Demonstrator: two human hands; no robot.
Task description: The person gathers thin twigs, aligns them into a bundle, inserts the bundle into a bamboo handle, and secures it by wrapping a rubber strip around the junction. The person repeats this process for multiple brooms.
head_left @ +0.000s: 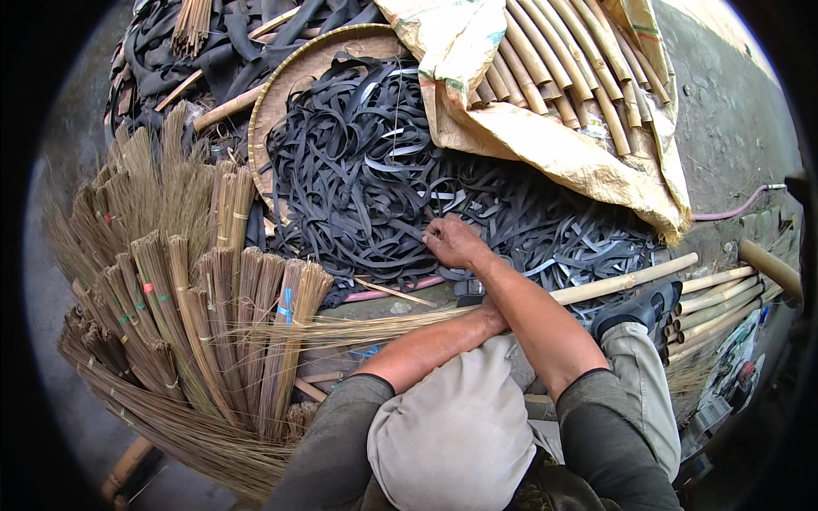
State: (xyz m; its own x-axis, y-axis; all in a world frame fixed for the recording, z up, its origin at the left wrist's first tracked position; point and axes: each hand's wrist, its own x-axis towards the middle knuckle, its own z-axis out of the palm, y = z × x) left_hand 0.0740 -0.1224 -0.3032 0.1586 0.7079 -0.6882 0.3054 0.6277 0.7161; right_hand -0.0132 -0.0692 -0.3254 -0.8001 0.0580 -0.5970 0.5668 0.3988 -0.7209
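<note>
My right hand (452,242) is curled, its fingers pinched together over a heap of black rubber strips (354,162). Whatever lies between those fingertips is too small to make out. My right forearm crosses over my left wrist (486,320) and hides the fingers of my left hand. A broom lies across in front of me, beside that wrist. Its bundle of thin, straw-coloured ribs (366,330) stretches out to the left, and its pale bamboo handle (626,278) slants up to the right.
Bundled stick bristles (162,307) stand packed at the left, some tied with coloured string. A round woven tray (257,140) lies under the strips. Cut bamboo tubes (567,47) rest on a pale sack (545,153) at the far right. More bamboo poles (716,298) lie beside my shoe (635,307).
</note>
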